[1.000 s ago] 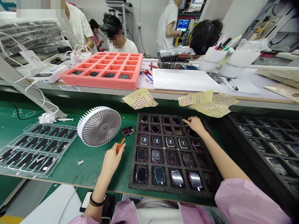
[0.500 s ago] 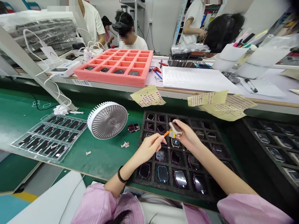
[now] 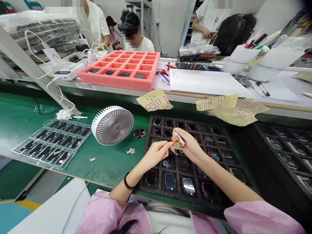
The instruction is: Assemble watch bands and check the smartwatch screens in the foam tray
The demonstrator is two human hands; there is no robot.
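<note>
Holding the pale watch case above the black foam tray, I keep the thumb and fingers of my right hand clamped on it. The case is at the fingertips, on the left side of that hand, and sits tilted. A yellow part shows just below the case, beside the same fingers; how it is fastened cannot be seen.

My left hand has its thumb and fingers pinched together on an orange tool. The case lies directly to the right of these fingertips and slightly farther from my body. The tool points at the case and bridges the small gap between my hands; whether its tip touches the inside cannot be told.

Reference positions are as follows. Watches occupy cells of the foam tray on all sides of my hands, including a blue-framed watch in the row nearest my body. Two loose watch pieces lie on the green bench, left of the tray. White scraps lie nearer to me, and a white fan stands farther left, beside a clear tray of black parts.
</note>
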